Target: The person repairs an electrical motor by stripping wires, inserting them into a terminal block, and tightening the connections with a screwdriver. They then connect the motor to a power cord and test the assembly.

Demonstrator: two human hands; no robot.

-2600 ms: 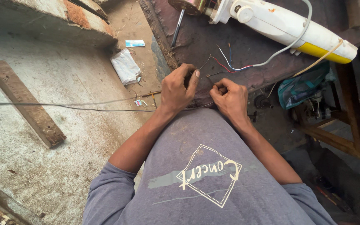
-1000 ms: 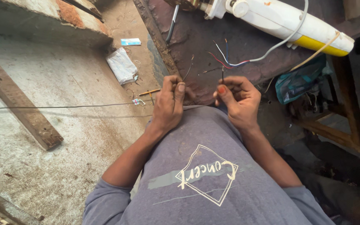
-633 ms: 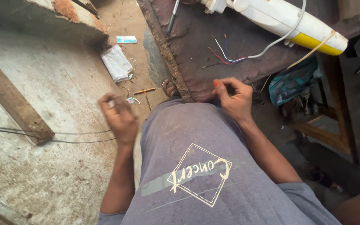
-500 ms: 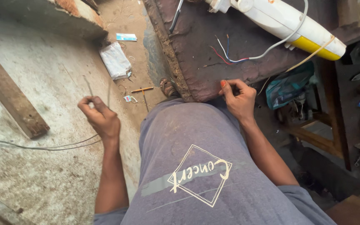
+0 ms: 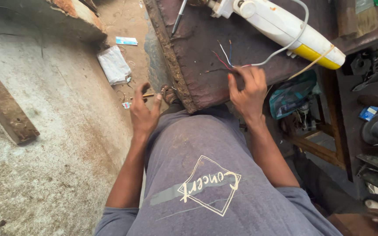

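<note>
the right hand (image 5: pixel 248 89) rests on the near part of the rusty brown table (image 5: pixel 197 65), its fingers curled narrow around the grey cable (image 5: pixel 285 46) at the point where the cable's sheath ends. from that grip, thin loose wires (image 5: pixel 223 57) in red, white and blue fan out up and to the left, lying on the table surface. the grey cable runs up and right from the hand, looping over a white and yellow power tool (image 5: pixel 285 28) that lies across the far side of the table. a tan strap or cord (image 5: pixel 311 65) hangs from the tool's yellow end toward the table edge.

the left hand (image 5: pixel 143 111) hangs off the table, over the concrete floor (image 5: pixel 66 131) just beside the table's left edge. its fingers are loosely half-open; whether anything lies between them cannot be told. just beyond the fingertips a small pencil-like stick (image 5: pixel 144 95) lies on the floor, with a small scrap beside it.

further out on the floor lie a crumpled whitish packet (image 5: pixel 113 65) and a small blue and white wrapper (image 5: pixel 126 41). a worn wooden plank (image 5: pixel 5 107) lies at the left. a screwdriver-like tool (image 5: pixel 178 19) rests near the table's far left corner. to the right of the table, a teal bag (image 5: pixel 292 94) sits among a wooden frame and dark metal parts.
</note>
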